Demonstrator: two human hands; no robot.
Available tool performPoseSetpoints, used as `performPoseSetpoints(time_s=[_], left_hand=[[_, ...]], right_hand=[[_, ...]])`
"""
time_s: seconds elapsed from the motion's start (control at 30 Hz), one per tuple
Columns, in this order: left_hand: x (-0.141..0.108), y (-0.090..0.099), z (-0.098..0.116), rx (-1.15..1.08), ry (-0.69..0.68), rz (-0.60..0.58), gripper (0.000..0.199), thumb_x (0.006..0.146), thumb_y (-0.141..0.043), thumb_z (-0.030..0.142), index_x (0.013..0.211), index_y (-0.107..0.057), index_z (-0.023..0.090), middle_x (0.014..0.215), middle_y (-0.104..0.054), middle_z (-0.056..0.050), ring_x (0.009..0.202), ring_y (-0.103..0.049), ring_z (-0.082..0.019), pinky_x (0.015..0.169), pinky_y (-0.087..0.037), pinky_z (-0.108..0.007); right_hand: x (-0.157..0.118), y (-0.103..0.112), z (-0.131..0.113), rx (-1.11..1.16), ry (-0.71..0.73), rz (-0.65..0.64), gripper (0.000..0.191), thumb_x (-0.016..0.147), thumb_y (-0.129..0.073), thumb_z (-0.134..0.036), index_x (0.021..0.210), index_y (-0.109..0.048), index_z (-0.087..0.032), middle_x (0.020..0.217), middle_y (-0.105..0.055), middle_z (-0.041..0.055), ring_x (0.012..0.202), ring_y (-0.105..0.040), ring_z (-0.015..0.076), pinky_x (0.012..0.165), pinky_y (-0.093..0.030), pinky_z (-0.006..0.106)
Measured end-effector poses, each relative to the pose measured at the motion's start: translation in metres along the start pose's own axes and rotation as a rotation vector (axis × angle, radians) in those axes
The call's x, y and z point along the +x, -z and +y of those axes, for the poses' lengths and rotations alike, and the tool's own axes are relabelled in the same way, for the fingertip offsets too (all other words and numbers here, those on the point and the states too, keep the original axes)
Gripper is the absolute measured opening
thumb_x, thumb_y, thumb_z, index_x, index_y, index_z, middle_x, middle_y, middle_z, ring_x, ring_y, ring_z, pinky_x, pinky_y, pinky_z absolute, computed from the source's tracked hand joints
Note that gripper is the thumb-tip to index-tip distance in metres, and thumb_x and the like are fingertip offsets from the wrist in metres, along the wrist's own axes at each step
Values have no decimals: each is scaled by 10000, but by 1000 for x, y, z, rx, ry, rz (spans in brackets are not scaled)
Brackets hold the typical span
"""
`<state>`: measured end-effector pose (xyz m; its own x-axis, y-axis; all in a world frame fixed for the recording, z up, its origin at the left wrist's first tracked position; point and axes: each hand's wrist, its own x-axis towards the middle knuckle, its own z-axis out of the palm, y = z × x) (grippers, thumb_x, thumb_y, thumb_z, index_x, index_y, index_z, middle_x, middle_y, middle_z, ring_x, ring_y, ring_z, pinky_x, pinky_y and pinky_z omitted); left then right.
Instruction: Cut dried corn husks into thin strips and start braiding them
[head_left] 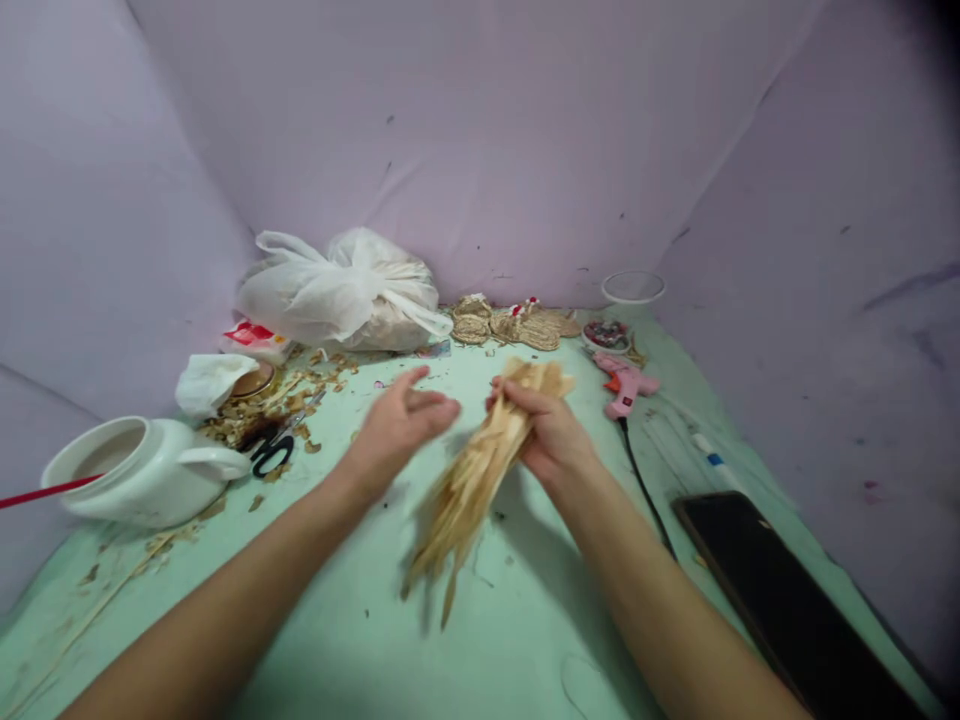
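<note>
Dried husk bundle [484, 455], and it is held above the middle of the green tabletop [360, 640], clasped near its broad upper end by the right grip [553, 430], frayed ends slanted down toward the left! Just beside it, the left grip [397, 425] is released, fingers spread apart. Over on the right, a pink glue gun [628, 385] is seen, with a black device [795, 600] laid nearer. Across at left, black-handled scissors [279, 440] are set by scattered scraps [345, 368], near a white pot [154, 475].
</note>
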<state>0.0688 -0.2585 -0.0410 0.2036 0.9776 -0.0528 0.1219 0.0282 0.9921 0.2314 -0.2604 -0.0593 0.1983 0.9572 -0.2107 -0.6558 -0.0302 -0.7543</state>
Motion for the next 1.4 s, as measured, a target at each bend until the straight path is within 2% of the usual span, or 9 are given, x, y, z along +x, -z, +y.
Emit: performPoseSetpoints(time_s=[0.1,0.2,0.33,0.5,0.8,0.9,1.0,1.1,1.4], left_hand=[[-9,-42,-4,-388,240,-299,664,556,-751,321,1134,-485,132,873,-649,-92,739,-634,-212,644,-499,-306],[-6,-48,-16,-488,397,-354,494,502,-779,250,925,-569,106,565,-585,2,400,-517,-104,389,-401,-205],[7,-23,-33,-549,454,-277,317,572,-736,203,841,-613,88,613,-654,-66,422,-565,-121,420,-445,-210],[13,-10,-42,-627,567,-127,173,664,-640,144,809,-651,51,637,-690,-119,528,-640,-191,545,-523,-286],[20,-8,-38,-602,637,37,129,605,-557,60,698,-645,44,562,-663,-108,496,-620,-192,533,-519,-301],[23,-1,-40,-600,583,2,20,581,-582,72,583,-596,59,464,-578,-55,394,-530,-118,415,-442,-207],[21,-2,-45,-654,481,-67,137,557,-687,102,667,-605,89,409,-472,40,342,-417,-53,342,-327,-144],[17,-8,-49,-630,444,-92,237,503,-761,112,691,-619,93,452,-518,31,385,-460,-56,387,-379,-149],[20,-5,-48,-548,499,-17,109,494,-678,94,575,-609,71,429,-584,-34,368,-514,-108,406,-460,-219]], right_hand=[[-14,-10,17,-30,-91,31,161,546,-738,-180,627,-609,-127,542,-607,20,501,-559,143,504,-475,269],[-18,-8,15,-134,-187,-141,284,545,-765,-346,661,-610,-139,540,-590,6,495,-534,140,442,-417,245],[-9,3,6,-238,-219,-370,372,640,-675,-496,729,-624,-139,609,-593,14,481,-488,105,436,-364,221],[0,13,29,-255,-157,-216,340,595,-734,-424,749,-628,-140,642,-595,10,539,-519,110,560,-429,255],[1,17,43,-349,-169,-71,321,530,-749,-395,654,-642,-119,569,-597,11,483,-502,101,495,-393,239],[0,16,45,-349,-198,-93,334,495,-771,-396,627,-615,-131,531,-579,-6,466,-493,93,480,-382,229],[-1,17,49,-349,-192,-106,361,463,-796,-388,579,-549,-151,480,-540,-39,430,-460,73,458,-365,212],[-2,17,52,-393,-190,-121,402,454,-800,-409,557,-504,-159,446,-510,-56,392,-433,60,416,-346,199],[0,25,47,-343,-227,-146,360,513,-787,-396,584,-543,-142,440,-525,-44,385,-460,64,425,-419,208]])
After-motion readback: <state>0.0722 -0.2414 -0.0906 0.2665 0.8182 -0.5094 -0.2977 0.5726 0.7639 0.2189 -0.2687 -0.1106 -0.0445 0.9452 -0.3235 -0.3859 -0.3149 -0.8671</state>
